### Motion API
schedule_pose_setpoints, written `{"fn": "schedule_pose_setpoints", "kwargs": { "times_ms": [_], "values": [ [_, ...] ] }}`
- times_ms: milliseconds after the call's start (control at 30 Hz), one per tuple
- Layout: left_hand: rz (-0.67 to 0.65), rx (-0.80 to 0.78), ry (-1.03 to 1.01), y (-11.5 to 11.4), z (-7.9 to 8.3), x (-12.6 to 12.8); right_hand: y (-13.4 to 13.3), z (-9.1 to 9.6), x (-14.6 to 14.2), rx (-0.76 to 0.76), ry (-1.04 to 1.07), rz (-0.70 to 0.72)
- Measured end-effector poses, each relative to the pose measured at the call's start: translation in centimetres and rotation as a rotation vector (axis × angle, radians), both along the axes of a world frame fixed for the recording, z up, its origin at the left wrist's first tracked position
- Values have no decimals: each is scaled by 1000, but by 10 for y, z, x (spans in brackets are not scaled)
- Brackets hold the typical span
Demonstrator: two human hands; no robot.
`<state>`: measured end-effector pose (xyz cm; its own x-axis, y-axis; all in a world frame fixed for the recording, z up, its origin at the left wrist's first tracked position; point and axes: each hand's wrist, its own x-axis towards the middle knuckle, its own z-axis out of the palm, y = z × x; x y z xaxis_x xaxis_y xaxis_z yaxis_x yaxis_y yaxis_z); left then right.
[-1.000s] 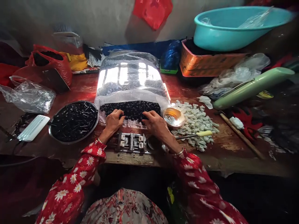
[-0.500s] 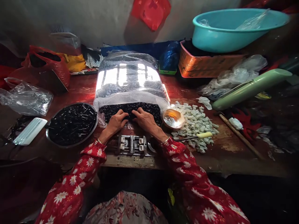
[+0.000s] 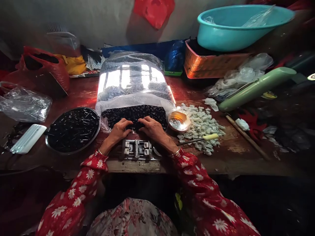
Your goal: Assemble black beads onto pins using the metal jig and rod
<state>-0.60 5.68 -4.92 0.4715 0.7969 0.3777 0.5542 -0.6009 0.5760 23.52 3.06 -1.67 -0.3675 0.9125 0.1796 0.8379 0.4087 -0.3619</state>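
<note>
A large clear plastic bag lies open toward me, with a pile of small black parts at its mouth. My left hand and my right hand rest side by side on the near edge of that pile, fingers curled into the black parts. What the fingers hold is hidden. Just below the hands a small metal jig sits at the table's front edge.
A round metal pan of black parts with pins sits left. A small brass bowl, a heap of pale small pieces and a yellow-handled tool lie right. Behind are a teal basin, orange box, green tube and plastic bags.
My right hand has moved left along the pile to meet the left hand near the middle. The view has shifted slightly.
</note>
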Motion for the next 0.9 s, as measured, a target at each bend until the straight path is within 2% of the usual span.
{"fn": "schedule_pose_setpoints", "kwargs": {
  "times_ms": [233, 400, 633, 900],
  "values": [
    [3, 5, 22, -5, 2, -9, -10, -22, 20, 32, 313, 44],
    [82, -41, -16, -11, 5, -12, -15, -26, 26, 55, 451, -10],
    [102, -77, -181, -24, 15, -16, -28, -17, 28, 81, 536, -72],
    [170, -399, -427, -67, 35, -19, -67, 7, 28, -15, 668, -60]
  ]
}}
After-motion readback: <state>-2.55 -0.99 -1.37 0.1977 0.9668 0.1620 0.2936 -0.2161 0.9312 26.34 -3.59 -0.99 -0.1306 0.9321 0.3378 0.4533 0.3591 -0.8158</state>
